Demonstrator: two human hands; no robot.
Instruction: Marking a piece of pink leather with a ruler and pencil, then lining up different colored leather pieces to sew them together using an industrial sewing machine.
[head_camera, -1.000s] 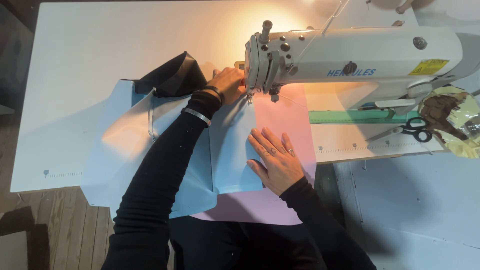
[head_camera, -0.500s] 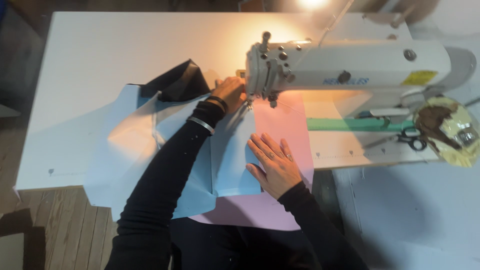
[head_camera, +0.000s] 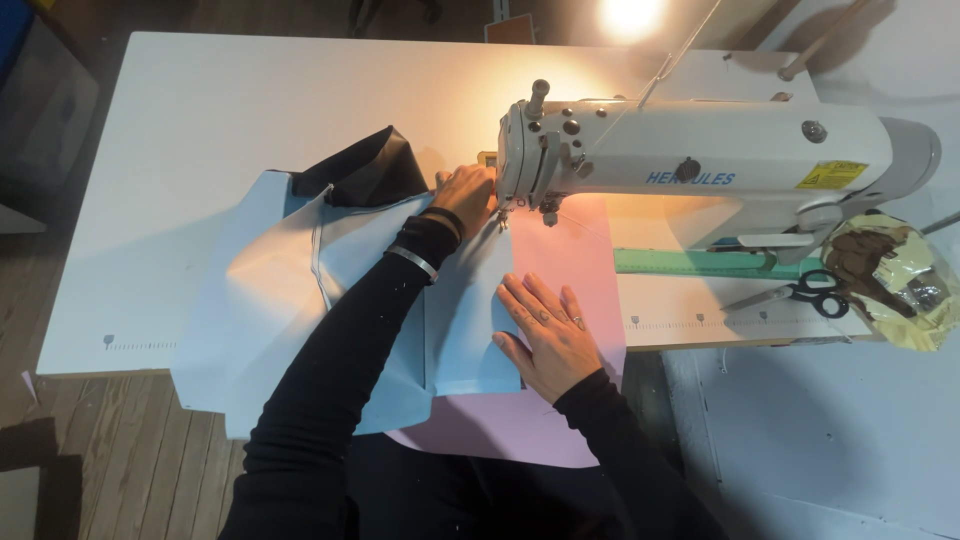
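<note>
A pale blue fabric panel was spread flat on the white counter, its far edge lying at the needle area of a cream industrial sewing machine. It was laid over a pink sheet, which showed to the right of it and below its near edge. The right hand was pressed flat on the blue panel's right edge, the fingers spread open and gripping nothing; a ring was seen on one of them. The left hand was set at the far end of the panel, just beside the machine's head, with the fingers curled down onto the cloth; whether the cloth was pinched could not be told. Both arms were covered by black sleeves, and a bracelet was worn at the left wrist. To the left, more of the blue material was draped over the near edge of the counter, and a piece of black fabric was bunched at its far side. To the right of the machine, a green ruler and black-handled scissors were laid on the counter, near a crumpled clear wrapper. A bright lamp was lit above the machine.
</note>
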